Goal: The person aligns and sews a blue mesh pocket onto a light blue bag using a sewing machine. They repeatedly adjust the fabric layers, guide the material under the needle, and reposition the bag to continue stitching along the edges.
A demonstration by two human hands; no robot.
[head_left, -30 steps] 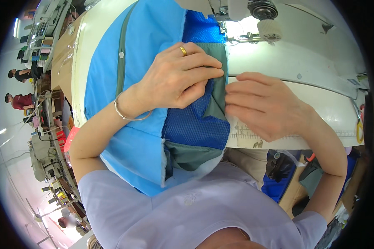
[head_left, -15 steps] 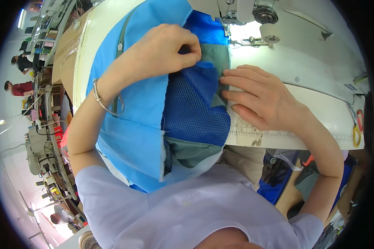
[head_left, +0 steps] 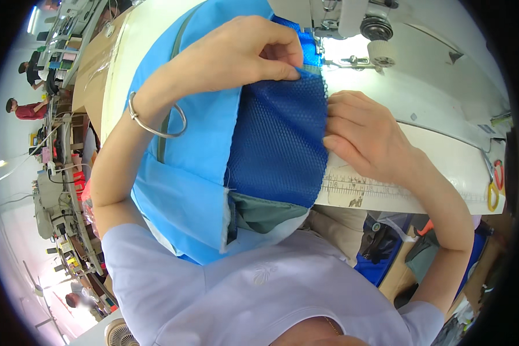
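A dark blue mesh panel (head_left: 277, 138) lies spread over the sewing table, part of a larger light blue fabric piece (head_left: 205, 132) that hangs over the front edge onto my lap. Thumb and fingers of my left hand (head_left: 251, 55) pinch the panel's upper edge, just left of the sewing machine's presser foot (head_left: 317, 46). My right hand (head_left: 366, 132) has its fingers curled and the thumb pressed at the panel's right edge; the fingertips are partly hidden. Grey-green fabric (head_left: 268, 213) shows below the mesh.
The sewing machine head (head_left: 352, 17) stands at the top, its lamp lighting the bed. A ruler scale (head_left: 363, 187) runs along the table's front. Scissors (head_left: 493, 193) with red and yellow handles hang at the right edge. Other people and machines are far left.
My left hand has moved right and slightly up with the mesh edge. The folded mesh now lies flat, covering the grey-green strip. My right hand has shifted slightly right, its fingers more curled.
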